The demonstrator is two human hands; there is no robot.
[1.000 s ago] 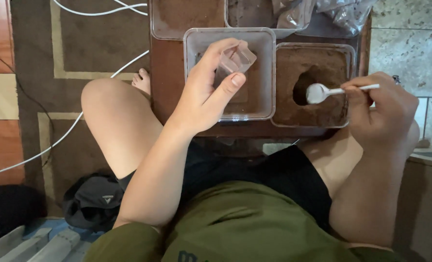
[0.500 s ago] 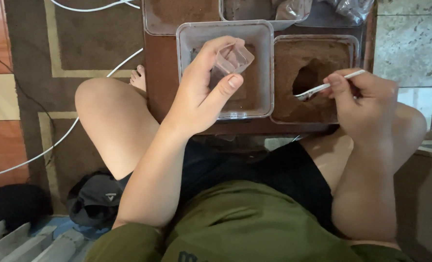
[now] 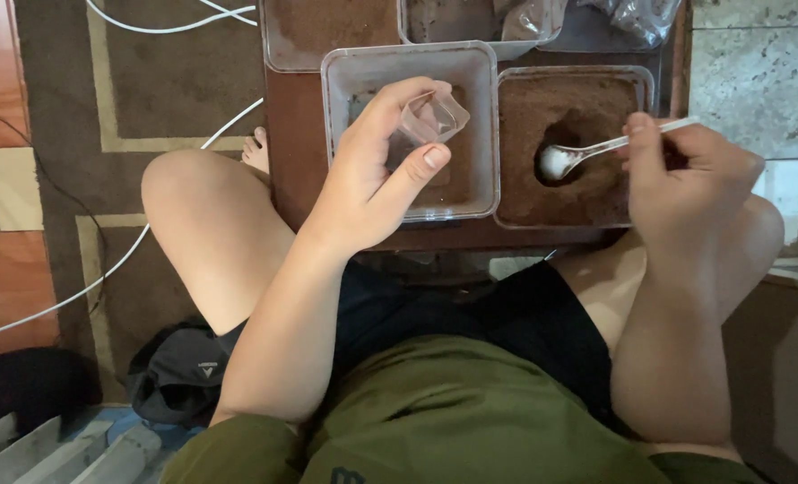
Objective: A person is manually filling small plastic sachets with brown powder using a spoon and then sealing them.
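The left hand (image 3: 372, 179) pinches a small clear cup (image 3: 430, 121) tilted over the middle tub (image 3: 408, 63), mouth toward the white spoon (image 3: 587, 154) the right hand (image 3: 695, 179) pinches, bowl sunk in the brown-filled right tub (image 3: 578, 76).

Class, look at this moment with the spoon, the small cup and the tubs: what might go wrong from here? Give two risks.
1. The left hand holds the small clear cup tilted over the clear tub, pinched only by fingertips; it might slip or tip out anything put in.
2. The right hand grips the white spoon at its far end, bowl in the brown-soil tub; a loaded spoon may wobble and scatter soil across the gap.
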